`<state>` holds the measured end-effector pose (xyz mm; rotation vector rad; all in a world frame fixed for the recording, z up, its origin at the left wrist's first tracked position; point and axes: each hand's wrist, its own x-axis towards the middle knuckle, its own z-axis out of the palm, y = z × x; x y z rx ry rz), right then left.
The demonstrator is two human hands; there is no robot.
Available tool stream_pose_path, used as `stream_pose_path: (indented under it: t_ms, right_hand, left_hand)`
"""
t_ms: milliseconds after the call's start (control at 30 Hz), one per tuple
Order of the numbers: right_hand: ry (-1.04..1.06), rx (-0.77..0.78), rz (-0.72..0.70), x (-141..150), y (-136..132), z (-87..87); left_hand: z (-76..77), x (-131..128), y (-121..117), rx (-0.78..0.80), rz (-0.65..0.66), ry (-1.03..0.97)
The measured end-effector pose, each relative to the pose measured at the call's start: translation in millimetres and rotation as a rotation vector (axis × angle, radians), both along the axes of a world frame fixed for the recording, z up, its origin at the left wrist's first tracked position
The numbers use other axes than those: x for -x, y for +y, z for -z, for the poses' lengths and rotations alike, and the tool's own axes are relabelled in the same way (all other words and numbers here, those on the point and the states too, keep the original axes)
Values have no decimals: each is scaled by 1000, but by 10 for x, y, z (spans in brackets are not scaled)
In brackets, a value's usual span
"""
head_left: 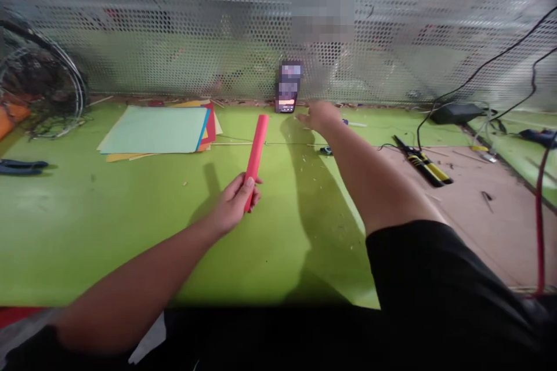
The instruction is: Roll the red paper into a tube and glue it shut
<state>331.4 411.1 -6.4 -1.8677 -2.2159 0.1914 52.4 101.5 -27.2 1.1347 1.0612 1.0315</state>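
A red rolled-paper tube (256, 153) stands tilted in my left hand (238, 200), whose fingers and thumb wrap its lower end. My right hand (322, 117) reaches to the back of the green surface (130, 226), just right of a phone (288, 87) that leans against the perforated metal panel. Its fingers are partly stretched out toward the left, with nothing visible in them. A pen (357, 124) lies just beyond my right wrist. Below the wrist, a small dark object (325, 151), partly hidden by my forearm, cannot be made out.
A stack of coloured paper (154, 129) lies left of the tube. Dark-handled pliers (24, 166) and a wire coil (47, 78) are at far left. Right of my forearm are a yellow-and-black tool (424, 163), a black adapter (456, 113) and cables. The perforated panel (183, 52) closes the back.
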Motion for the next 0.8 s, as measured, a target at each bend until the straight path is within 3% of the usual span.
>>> stream_pose_path:
  t_ms: [133,333,800]
  right_hand:
    - [-68,39,19,170,301,121]
    - [-81,32,-2,196,506,255]
    - [46,9,21,187,552,244]
  left_hand:
    - [-22,-22,-26,50,1,31]
    - [-24,-36,-22,140,-37,78]
    - [-42,-38,-16,176,-33,89]
